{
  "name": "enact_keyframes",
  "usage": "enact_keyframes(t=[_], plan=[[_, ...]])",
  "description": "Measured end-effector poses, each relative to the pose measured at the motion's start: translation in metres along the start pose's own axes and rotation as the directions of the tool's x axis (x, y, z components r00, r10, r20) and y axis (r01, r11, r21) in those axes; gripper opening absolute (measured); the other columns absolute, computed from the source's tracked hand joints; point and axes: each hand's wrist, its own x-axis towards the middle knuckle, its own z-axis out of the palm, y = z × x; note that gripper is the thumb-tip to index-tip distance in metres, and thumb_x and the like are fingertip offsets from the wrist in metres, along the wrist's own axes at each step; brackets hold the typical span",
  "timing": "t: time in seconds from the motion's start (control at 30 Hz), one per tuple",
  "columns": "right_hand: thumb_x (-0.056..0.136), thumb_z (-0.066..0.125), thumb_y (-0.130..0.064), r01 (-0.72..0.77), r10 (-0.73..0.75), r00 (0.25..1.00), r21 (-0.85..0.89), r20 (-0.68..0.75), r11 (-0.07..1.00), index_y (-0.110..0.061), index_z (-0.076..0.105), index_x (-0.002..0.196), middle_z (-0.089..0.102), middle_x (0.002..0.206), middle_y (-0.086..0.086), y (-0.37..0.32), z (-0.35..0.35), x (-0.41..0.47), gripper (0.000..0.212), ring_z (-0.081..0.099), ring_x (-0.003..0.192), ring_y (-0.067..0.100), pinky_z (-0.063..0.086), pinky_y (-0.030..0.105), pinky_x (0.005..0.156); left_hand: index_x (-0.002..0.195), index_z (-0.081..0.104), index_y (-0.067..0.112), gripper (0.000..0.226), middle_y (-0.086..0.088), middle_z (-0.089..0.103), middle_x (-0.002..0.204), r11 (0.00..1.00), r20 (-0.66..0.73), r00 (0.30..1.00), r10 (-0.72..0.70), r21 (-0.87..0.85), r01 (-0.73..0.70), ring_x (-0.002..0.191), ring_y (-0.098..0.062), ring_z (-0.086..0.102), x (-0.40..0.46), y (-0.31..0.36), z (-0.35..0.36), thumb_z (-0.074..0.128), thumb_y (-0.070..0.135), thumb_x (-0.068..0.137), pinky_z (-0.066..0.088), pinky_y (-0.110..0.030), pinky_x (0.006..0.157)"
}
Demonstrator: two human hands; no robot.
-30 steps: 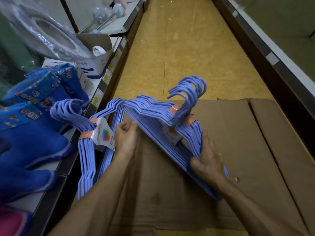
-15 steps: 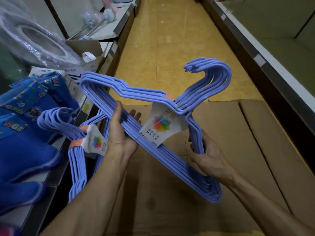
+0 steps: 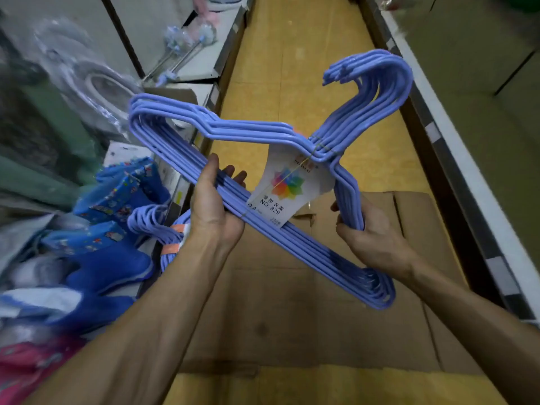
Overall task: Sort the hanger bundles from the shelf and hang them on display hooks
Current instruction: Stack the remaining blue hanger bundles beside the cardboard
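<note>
I hold a bundle of lilac plastic hangers (image 3: 251, 133) up in front of me, hooks (image 3: 380, 80) pointing up to the right. A white paper label (image 3: 287, 190) with a coloured flower and "NO. 829" hangs at its neck. My left hand (image 3: 211, 206) grips the bundle's long bottom bar, thumb on the near side. My right hand (image 3: 371, 232) holds the right shoulder of the bundle. A second lilac hanger bundle (image 3: 155, 220) with an orange band lies lower left at the shelf edge, partly hidden by my left forearm.
A flattened cardboard box (image 3: 306, 302) lies on the yellow floor below my hands. Blue patterned boots (image 3: 114, 258) and plastic-wrapped goods (image 3: 87, 80) fill the left shelf. A shelf edge (image 3: 455, 159) runs along the right of the aisle.
The held bundle has risen off the cardboard and turned upright, label facing me. The second bundle stays low at the shelf edge. The view has swung a little to the left.
</note>
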Motion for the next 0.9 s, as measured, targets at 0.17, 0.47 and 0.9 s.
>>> enact_keyframes(t=[0.17, 0.47, 0.9], plan=[[0.093, 0.058, -0.011, 0.007, -0.007, 1.000, -0.018, 0.014, 1.000, -0.027, 0.052, 0.119, 0.056, 0.079, -0.017, -0.120, -0.083, -0.006, 0.031, 0.053, 0.071, -0.020, 0.037, -0.002, 0.059, 0.109, 0.059, 0.014, 0.028, -0.006, 0.056, 0.116, 1.000, -0.019, 1.000, 0.021, 0.015, -0.020, 0.111, -0.023, 0.056, -0.078, 0.091, 0.088, 0.058, 0.039, 0.096, 0.050, -0.037, 0.084], [0.097, 0.056, -0.013, 0.075, -0.075, 0.997, -0.008, -0.013, 0.997, -0.026, 0.052, 0.112, 0.057, 0.088, -0.013, -0.351, -0.238, -0.024, 0.020, 0.052, 0.054, -0.006, 0.038, 0.009, 0.048, 0.109, 0.053, 0.011, 0.026, -0.007, 0.054, 0.109, 0.997, 0.003, 0.997, 0.074, -0.022, -0.074, 0.097, -0.025, 0.056, -0.231, 0.257, 0.253, 0.061, 0.031, 0.096, 0.045, -0.037, 0.082], [0.094, 0.061, -0.018, 0.107, -0.106, 0.994, 0.041, -0.033, 0.993, -0.026, 0.054, 0.121, 0.061, 0.103, -0.019, -0.554, -0.376, -0.096, 0.029, 0.057, 0.064, -0.004, 0.040, 0.017, 0.056, 0.094, 0.053, 0.011, 0.016, -0.003, 0.053, 0.080, 0.978, 0.068, 0.976, 0.207, -0.017, -0.206, 0.082, -0.023, 0.058, -0.435, 0.394, 0.384, 0.061, 0.024, 0.095, 0.050, -0.036, 0.074]])
